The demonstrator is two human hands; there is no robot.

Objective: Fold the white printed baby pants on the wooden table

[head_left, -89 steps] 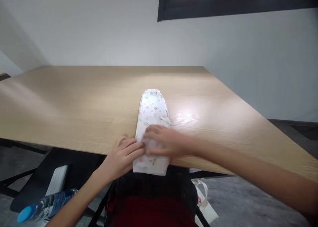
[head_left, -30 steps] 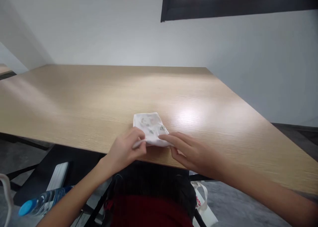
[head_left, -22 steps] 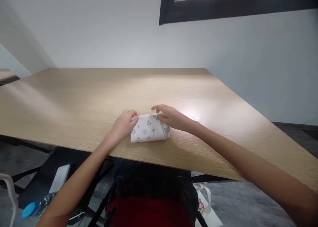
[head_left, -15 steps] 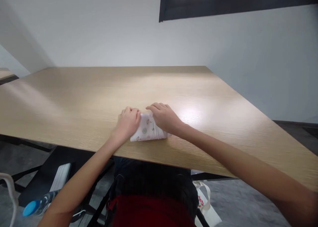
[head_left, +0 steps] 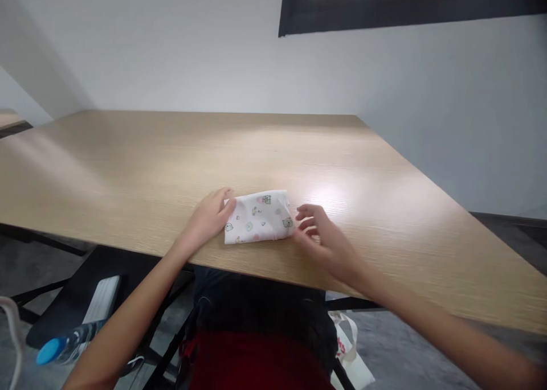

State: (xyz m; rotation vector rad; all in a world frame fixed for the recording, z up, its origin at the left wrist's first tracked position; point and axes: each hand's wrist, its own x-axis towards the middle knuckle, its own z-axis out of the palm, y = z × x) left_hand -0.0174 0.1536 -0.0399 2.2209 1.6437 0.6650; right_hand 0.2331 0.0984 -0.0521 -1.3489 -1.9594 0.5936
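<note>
A small white cloth with little printed figures (head_left: 258, 217) lies folded into a compact rectangle near the front edge of the wooden table (head_left: 128, 168). My left hand (head_left: 209, 216) rests against the cloth's left end, fingers loosely curled on its edge. My right hand (head_left: 322, 239) hovers just off the cloth's right end, fingers apart and slightly bent, holding nothing.
A water bottle with a blue cap (head_left: 68, 344) lies low at the left beside a white object (head_left: 100, 299). A white tote bag (head_left: 350, 350) sits on the floor under the table. A grey wall with a dark window frame (head_left: 405, 8) stands behind.
The long cloth was folded up into a short packet and pressed by both hands. My right hand has since pulled back off it to the right; the left stays at the left end.
</note>
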